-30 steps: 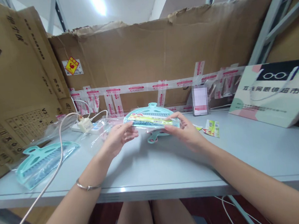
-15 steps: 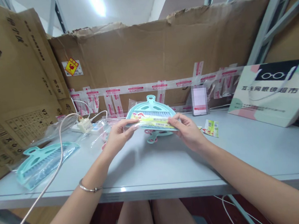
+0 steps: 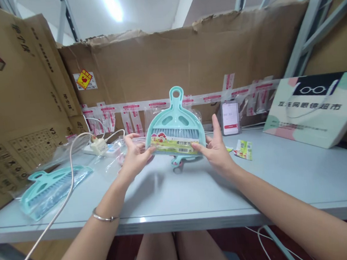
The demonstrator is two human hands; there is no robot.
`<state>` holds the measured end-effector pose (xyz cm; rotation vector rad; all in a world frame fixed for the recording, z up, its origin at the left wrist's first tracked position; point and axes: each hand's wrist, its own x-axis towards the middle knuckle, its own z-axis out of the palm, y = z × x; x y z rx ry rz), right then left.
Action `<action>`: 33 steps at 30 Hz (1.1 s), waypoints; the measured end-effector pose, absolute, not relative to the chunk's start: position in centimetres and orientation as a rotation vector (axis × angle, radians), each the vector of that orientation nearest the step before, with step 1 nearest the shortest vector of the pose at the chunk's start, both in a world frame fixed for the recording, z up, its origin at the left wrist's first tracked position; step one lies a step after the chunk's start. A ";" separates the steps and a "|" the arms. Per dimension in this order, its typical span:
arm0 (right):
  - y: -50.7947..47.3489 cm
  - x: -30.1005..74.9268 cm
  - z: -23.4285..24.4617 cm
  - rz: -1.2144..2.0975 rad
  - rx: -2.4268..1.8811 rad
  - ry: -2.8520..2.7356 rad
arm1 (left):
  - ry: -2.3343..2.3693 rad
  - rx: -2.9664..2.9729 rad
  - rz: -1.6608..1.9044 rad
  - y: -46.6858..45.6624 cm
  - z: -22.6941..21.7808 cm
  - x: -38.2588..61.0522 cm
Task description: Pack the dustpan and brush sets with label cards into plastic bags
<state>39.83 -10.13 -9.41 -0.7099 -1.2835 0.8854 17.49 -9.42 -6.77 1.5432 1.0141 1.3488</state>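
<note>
Between my two hands a mint-green dustpan and brush set (image 3: 177, 119) is held upright in clear plastic wrap, its handle pointing up. A printed yellow-green label card (image 3: 174, 143) lies across its lower edge, below the blue-grey bristles. My left hand (image 3: 136, 155) pinches the lower left corner with the thumb in front. My right hand (image 3: 218, 150) grips the lower right corner, thumb on the label and index finger raised. Behind and below the set, a mint-green handle (image 3: 176, 161) on the desk is partly hidden.
Another wrapped mint dustpan set (image 3: 49, 189) lies at left, crossed by a white cable (image 3: 71, 175). A phone (image 3: 231, 119) leans on the big cardboard box (image 3: 156, 66) behind. Label cards (image 3: 244, 149) lie right of my hand, near a white printed box (image 3: 314, 109).
The dustpan set has been tilted up from nearly flat, so its front faces me and its handle stands higher. My right index finger has lifted away.
</note>
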 end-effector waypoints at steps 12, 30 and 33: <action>-9.7 40.2 -10.4 1.026 -1.038 -1.544 | 1.064 1.739 0.736 -8.4 -7.1 15.1; -10.1 39.7 -10.0 0.844 -1.039 -1.690 | 1.053 1.679 0.895 -8.8 -6.3 15.9; -9.9 39.7 -10.1 0.842 -1.041 -1.659 | 1.032 1.647 0.898 -8.4 -6.7 15.6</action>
